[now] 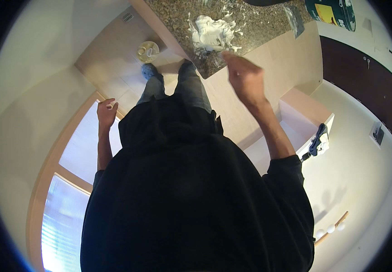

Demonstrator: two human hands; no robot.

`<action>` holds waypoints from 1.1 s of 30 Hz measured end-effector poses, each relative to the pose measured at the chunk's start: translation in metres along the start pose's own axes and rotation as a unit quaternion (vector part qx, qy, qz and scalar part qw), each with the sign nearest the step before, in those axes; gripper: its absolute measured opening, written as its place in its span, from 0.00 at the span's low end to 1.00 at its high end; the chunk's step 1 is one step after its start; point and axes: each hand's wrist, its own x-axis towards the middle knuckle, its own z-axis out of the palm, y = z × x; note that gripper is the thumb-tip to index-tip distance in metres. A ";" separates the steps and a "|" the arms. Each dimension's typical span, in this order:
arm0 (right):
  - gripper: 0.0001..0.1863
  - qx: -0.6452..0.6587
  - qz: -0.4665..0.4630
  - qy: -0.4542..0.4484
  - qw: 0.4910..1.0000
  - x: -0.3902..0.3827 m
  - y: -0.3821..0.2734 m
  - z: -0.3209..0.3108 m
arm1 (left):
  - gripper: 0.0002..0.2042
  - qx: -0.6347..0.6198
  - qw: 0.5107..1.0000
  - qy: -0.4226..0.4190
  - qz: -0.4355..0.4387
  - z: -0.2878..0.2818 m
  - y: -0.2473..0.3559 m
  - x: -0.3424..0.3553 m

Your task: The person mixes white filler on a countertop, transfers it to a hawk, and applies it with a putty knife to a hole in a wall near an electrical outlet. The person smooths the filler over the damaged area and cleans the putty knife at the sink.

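A mound of white, pasty stuff (213, 33) lies on the speckled brown stone counter (255, 38), with streaks and smears around it. My right hand (247, 80) hangs by the counter's near edge, just below the mound. Its fingers are curled together, and I cannot make out whether anything small is between them. Away from the counter, low at my left side, my left hand (107, 114) is loosely bent with its thumb and fingers apart. Nothing shows in its grasp, though a whitish smear marks the fingers.
A flat grey strip (294, 21) lies at the counter's right edge, near a green tub (332, 13). On the floor, left of my feet, stands a round-topped clear jug (148, 51). A glazed wooden door (69, 172) is at left; dark cloth (318, 139) hangs at right.
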 end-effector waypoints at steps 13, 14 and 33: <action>0.11 0.302 0.326 0.102 0.890 0.053 0.055 0.021 | 0.16 -0.025 0.999 0.022 -0.014 0.006 0.004 -0.026; 0.11 0.251 0.260 0.100 0.927 0.058 0.054 0.015 | 0.16 -0.022 0.999 0.025 -0.017 0.006 0.005 -0.028; 0.11 0.042 -0.044 -0.101 0.993 0.034 0.038 -0.019 | 0.16 -0.025 0.997 0.060 -0.042 0.021 0.005 -0.045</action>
